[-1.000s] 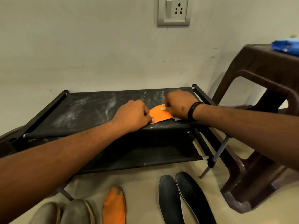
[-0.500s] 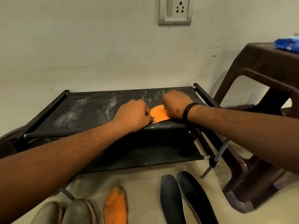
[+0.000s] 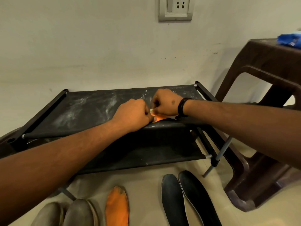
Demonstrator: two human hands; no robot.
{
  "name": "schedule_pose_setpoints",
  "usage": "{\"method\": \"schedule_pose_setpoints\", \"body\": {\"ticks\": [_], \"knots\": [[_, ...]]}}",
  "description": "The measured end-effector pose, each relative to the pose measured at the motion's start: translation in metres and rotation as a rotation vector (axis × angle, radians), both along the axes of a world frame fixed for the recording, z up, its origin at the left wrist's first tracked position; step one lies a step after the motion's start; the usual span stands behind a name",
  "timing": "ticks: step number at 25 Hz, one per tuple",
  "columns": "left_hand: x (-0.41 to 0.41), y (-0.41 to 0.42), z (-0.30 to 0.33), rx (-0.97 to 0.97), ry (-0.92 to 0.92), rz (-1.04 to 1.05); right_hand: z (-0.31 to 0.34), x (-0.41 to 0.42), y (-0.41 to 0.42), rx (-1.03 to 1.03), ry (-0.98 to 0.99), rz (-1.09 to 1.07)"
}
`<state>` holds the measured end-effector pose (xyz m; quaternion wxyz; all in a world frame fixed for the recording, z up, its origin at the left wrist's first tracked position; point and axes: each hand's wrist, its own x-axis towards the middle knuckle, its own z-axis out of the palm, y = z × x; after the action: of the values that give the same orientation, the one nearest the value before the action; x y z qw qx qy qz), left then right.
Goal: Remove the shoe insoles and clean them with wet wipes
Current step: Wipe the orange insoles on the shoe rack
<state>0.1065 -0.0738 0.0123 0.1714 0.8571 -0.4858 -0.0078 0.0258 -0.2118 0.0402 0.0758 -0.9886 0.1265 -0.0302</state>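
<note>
The orange insole (image 3: pixel 157 119) is lying on the top shelf of the black shoe rack (image 3: pixel 84 111), near its front edge, and both hands are lying over it, so only a small orange part is showing between them. The left hand (image 3: pixel 132 115) is resting curled on the near end of the insole and seems to be pressing it down. The right hand (image 3: pixel 166 102) is also curled, and it is pinching a small pale piece, probably a folded wet wipe (image 3: pixel 151 110), against the insole. I am judging that the insole is light, thin and soft, so it is bending easily and can slide on the dusty fabric of the rack; holding one end flat while wiping toward the free end is the safer way. For lifting it, the edge at the heel or toe is a good place to pinch. A second orange insole (image 3: pixel 116 206) and two dark insoles (image 3: pixel 184 198) are lying on the floor below, beside grey shoes (image 3: pixel 65 212).
</note>
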Motion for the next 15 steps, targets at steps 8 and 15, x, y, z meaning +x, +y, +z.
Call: {"method": "schedule_pose_setpoints", "body": {"ticks": [8,15], "knots": [[-0.003,0.001,0.002,0.005,-0.024,0.010,0.004,-0.003,-0.009,0.090,0.009,0.000],[-0.003,0.000,0.001,0.028,-0.054,0.028,-0.004,-0.018,0.001,0.081,0.017,0.070]]}}
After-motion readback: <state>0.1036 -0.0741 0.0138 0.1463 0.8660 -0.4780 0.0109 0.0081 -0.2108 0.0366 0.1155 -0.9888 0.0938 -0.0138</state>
